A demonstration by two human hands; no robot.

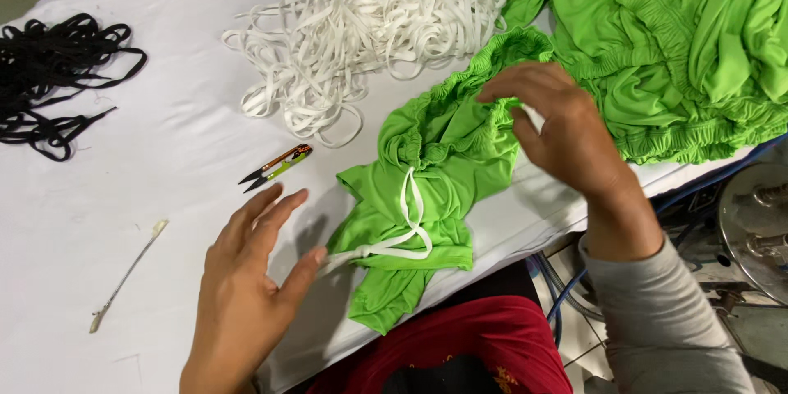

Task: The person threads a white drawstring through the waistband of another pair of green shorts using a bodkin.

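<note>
Left hand (250,279) beside green shorts (427,180)

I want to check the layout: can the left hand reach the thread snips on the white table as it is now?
Probably yes. The left hand is open, and the thread snips lie just beyond its fingertips on the white table, with nothing between them.

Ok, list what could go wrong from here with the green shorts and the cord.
1. The green shorts hang partly over the table edge and could slide off.
2. The left hand is open beside the thread snips; a careless sweep might hit the blades.
3. The white drawstring lies loose and might pull out while the right hand tugs the waistband.
</note>
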